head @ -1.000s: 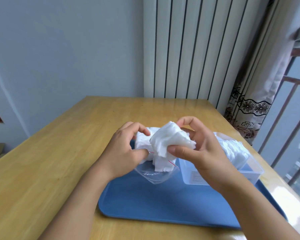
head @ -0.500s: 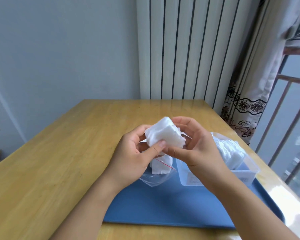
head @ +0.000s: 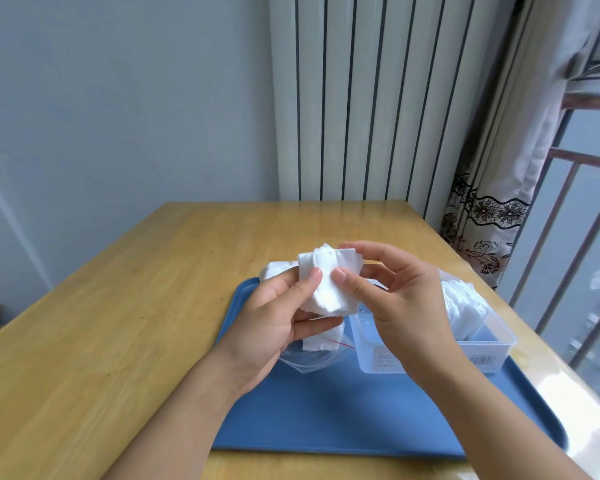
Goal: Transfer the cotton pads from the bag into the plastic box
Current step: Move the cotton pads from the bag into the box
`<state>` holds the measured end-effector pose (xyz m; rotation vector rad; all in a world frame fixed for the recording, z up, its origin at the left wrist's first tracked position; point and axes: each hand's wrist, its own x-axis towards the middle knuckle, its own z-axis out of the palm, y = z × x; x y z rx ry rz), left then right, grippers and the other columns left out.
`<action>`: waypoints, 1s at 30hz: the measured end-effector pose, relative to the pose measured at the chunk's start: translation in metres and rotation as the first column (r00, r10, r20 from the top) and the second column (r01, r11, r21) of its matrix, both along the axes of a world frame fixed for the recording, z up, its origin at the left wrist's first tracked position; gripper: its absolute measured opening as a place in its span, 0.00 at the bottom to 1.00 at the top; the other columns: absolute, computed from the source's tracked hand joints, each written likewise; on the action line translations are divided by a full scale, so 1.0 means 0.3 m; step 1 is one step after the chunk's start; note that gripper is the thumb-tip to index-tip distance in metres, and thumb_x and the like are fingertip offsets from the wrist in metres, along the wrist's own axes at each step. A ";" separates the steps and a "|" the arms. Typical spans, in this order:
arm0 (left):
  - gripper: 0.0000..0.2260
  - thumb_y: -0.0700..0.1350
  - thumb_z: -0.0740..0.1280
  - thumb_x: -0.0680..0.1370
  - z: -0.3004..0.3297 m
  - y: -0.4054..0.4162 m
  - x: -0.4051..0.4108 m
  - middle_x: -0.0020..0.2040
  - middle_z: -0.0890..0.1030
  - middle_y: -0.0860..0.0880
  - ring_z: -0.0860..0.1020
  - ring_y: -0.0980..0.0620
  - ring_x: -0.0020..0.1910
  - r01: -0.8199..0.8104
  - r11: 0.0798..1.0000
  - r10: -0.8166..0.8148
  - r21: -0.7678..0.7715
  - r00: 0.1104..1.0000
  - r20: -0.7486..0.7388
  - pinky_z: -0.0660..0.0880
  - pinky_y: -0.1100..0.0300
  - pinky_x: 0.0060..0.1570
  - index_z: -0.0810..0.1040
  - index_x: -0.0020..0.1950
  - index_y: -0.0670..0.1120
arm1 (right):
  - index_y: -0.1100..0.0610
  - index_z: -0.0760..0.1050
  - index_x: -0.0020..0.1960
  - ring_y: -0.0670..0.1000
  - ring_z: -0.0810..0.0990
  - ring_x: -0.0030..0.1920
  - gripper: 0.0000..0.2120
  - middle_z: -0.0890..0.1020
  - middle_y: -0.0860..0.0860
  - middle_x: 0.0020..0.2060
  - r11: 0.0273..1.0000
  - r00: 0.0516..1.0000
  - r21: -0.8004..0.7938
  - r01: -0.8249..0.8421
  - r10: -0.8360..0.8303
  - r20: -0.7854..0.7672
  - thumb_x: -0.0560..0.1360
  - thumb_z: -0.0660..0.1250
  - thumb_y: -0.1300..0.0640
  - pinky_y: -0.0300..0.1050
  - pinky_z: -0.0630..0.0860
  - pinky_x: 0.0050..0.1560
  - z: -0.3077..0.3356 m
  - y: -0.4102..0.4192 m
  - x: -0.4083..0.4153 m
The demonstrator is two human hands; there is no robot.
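**Both hands pinch one stack of pads above the tray**

Grip: the left hand (head: 274, 327) and right hand (head: 400, 306) both hold a stack of cotton pads (head: 326, 282), thumbs pressed on its front. Since half a second ago the stack has risen clear of the bag (head: 309, 358), which lies on the blue tray (head: 343, 420) with a few pads inside. Just right, the plastic box (head: 478, 348) holds more pads. The tray sits on the worktop (head: 118, 306).
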<state>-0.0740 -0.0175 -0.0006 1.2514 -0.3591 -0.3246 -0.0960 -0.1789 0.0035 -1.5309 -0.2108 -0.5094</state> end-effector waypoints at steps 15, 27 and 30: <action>0.22 0.39 0.67 0.73 -0.009 0.017 0.009 0.62 0.82 0.40 0.80 0.42 0.62 0.125 0.992 -0.125 -0.017 0.992 0.001 0.81 0.56 0.55 0.77 0.68 0.42 | 0.52 0.85 0.45 0.48 0.79 0.41 0.07 0.80 0.47 0.43 0.909 0.893 -0.238 0.342 -0.236 0.382 0.73 0.76 0.64 0.39 0.75 0.40 -0.022 -0.003 0.008; 0.22 0.38 0.66 0.74 0.001 0.022 0.009 0.62 0.82 0.39 0.81 0.42 0.62 0.179 0.983 -0.180 -0.035 0.983 -0.033 0.81 0.56 0.54 0.77 0.69 0.45 | 0.55 0.82 0.43 0.44 0.79 0.38 0.06 0.83 0.49 0.36 0.983 0.978 -0.100 0.154 -0.138 0.154 0.76 0.73 0.64 0.33 0.74 0.37 0.001 0.002 -0.002; 0.22 0.38 0.66 0.74 -0.001 0.019 0.010 0.60 0.83 0.40 0.81 0.44 0.60 0.173 0.985 -0.174 -0.012 0.984 -0.038 0.81 0.56 0.54 0.77 0.69 0.43 | 0.51 0.84 0.48 0.47 0.79 0.40 0.09 0.81 0.46 0.40 0.941 0.953 -0.236 0.241 -0.184 0.242 0.74 0.74 0.64 0.37 0.74 0.37 -0.005 -0.010 0.008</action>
